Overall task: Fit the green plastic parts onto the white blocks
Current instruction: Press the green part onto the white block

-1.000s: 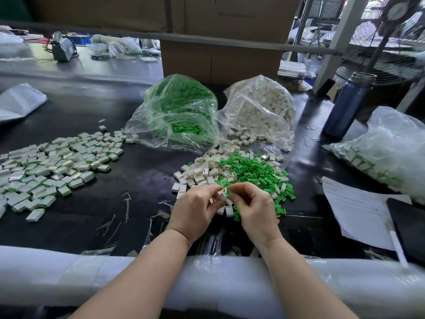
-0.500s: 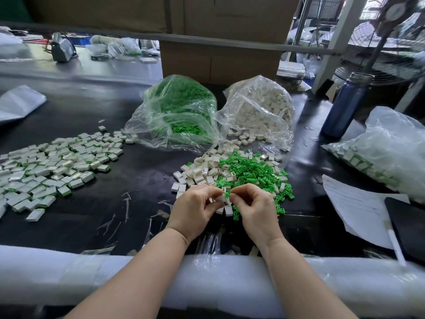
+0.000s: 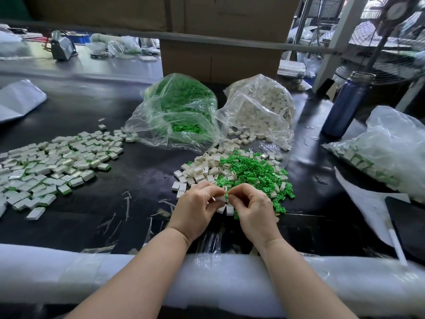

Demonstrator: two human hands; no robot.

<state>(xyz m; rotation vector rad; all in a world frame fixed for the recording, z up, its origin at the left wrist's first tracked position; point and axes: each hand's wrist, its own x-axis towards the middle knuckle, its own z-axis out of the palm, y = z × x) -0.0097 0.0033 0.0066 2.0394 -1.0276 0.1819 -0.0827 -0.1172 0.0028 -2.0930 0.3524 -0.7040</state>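
Head view, black surface (image 3: 142, 180). Both hands meet at centre, just in front of the mixed pile.

Left hand (image 3: 195, 208): fingers curled, thumb and forefinger pinching a white block (image 3: 221, 199). Block is held off the surface, at the fingertips.

Right hand (image 3: 255, 208): fingers curled, tips pinching a green part (image 3: 227, 195) that touches the top edge of the held block. Whether the part is seated in the block cannot be told; most of it is hidden by the fingertips.

Mixed pile (image 3: 243, 171): loose white blocks toward the left side, loose green parts toward the right, lying on the surface just beyond the hands. Two white blocks (image 3: 226, 209) lie directly under the hands.

Finished pile (image 3: 53, 162): white blocks with green showing at their edges, spread flat on the left, well apart from the hands.

Green bag (image 3: 177, 111): clear plastic, holds green parts, behind the mixed pile. White bag (image 3: 259, 107): clear plastic, holds white blocks, just beside the green bag on its right, mouth spilling blocks toward the pile.

Right side: blue bottle (image 3: 345, 104) upright; third bag (image 3: 386, 146) with white-and-green pieces inside; paper sheet (image 3: 368, 203) near the edge.

White foam padding (image 3: 69, 268) runs along the near edge; both forearms rest across it.
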